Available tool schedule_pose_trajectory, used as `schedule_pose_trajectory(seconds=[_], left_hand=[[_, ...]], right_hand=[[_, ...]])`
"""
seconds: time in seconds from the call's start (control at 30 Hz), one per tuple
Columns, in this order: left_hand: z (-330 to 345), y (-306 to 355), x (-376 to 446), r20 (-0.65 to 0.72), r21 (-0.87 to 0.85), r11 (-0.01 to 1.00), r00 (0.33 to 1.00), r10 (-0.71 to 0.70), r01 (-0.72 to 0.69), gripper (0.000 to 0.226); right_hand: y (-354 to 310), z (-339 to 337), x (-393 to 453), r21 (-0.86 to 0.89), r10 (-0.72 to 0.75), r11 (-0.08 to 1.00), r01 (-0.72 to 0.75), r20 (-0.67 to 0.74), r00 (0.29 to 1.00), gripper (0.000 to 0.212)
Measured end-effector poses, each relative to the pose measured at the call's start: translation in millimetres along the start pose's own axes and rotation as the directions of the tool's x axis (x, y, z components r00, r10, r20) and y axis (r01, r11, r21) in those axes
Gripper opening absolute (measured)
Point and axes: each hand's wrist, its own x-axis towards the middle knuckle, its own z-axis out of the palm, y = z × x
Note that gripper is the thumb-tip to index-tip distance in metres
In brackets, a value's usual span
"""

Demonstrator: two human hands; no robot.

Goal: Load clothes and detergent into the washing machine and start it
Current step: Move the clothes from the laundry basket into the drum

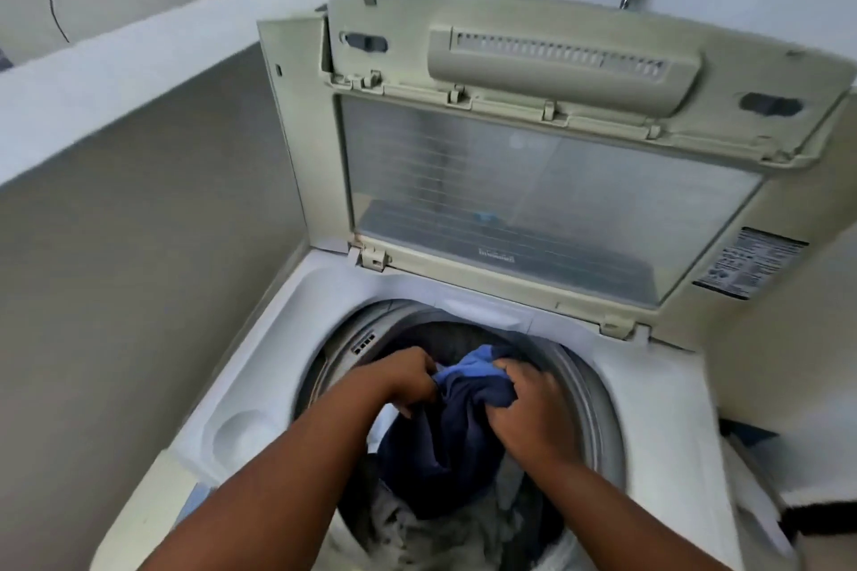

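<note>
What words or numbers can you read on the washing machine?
None can be read for sure.
Sticker on the lid's right edge: print too small and blurred.
Small white print low on the lid window: blurred.
Faint round logo on the window: unreadable.

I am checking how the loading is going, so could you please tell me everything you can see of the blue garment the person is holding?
The blue garment is soft, crumpled cloth, mostly dark navy, with a lighter blue part bunched at its top. It hangs in folds over the round opening of the washing machine, its lower part reaching down into the drum above some pale grey clothes. The left hand grips its upper left edge and the right hand clutches its upper right. What kind of garment it is cannot be told.
</note>
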Motion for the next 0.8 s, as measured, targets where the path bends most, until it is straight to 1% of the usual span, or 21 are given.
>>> schedule_pose_trajectory(seconds=[0.03,0.07,0.1,0.13,0.17,0.2,0.23,0.3,0.43,0.6,0.67,0.73,0.8], left_hand=[[8,-6,15,0.037,0.113,0.993,0.999,-0.035,0.03,0.029],[17,-12,27,0.08,0.273,0.96,0.993,-0.09,0.065,0.056],[27,-19,36,0.1,0.435,0.894,0.981,-0.167,0.108,0.084],[36,-27,40,0.096,0.553,0.821,0.967,-0.235,0.145,0.103],[44,-34,43,0.072,0.63,0.759,0.962,-0.265,0.162,0.111],[52,-40,46,0.048,0.682,0.714,0.964,-0.261,0.159,0.114],[60,-46,48,0.027,0.719,0.679,0.97,-0.24,0.148,0.114],[69,-50,49,-0.003,0.753,0.645,0.981,-0.192,0.128,0.113],[72,-43,38,-0.025,0.751,0.65,0.989,-0.148,0.116,0.111],[69,-16,8,-0.016,0.753,0.653,0.995,-0.094,0.074,0.113],[67,2,-2,-0.018,0.737,0.674,0.998,-0.066,0.058,0.115],[64,26,-14,-0.04,0.7,0.714,0.999,0.01,0.02,0.116],[62,55,-27,-0.052,0.678,0.734,0.993,0.104,-0.041,0.114]], right_hand=[[9,8,3,-0.061,-0.003,0.998,0.009,0.106,0.994,0.051],[18,16,7,-0.134,0.017,0.991,0.014,0.227,0.974,0.071],[26,22,10,-0.221,0.069,0.975,0.009,0.344,0.936,0.087],[34,28,12,-0.305,0.141,0.953,0.001,0.445,0.885,0.097],[41,33,12,-0.372,0.2,0.928,0.005,0.51,0.837,0.102],[49,37,11,-0.417,0.234,0.909,0.019,0.548,0.803,0.102],[55,40,9,-0.441,0.24,0.896,0.043,0.564,0.79,0.1],[63,38,5,-0.473,0.226,0.877,0.083,0.56,0.797,0.091],[65,18,-7,-0.532,0.215,0.837,0.126,0.533,0.818,0.08],[44,-25,-35,-0.52,0.1,0.839,0.163,0.44,0.892,0.056],[34,-47,-47,-0.522,0.069,0.835,0.174,0.413,0.908,0.057],[29,-76,-60,-0.511,0.035,0.846,0.155,0.343,0.939,0.062],[30,-107,-73,-0.502,0.037,0.858,0.105,0.264,0.964,0.067]])
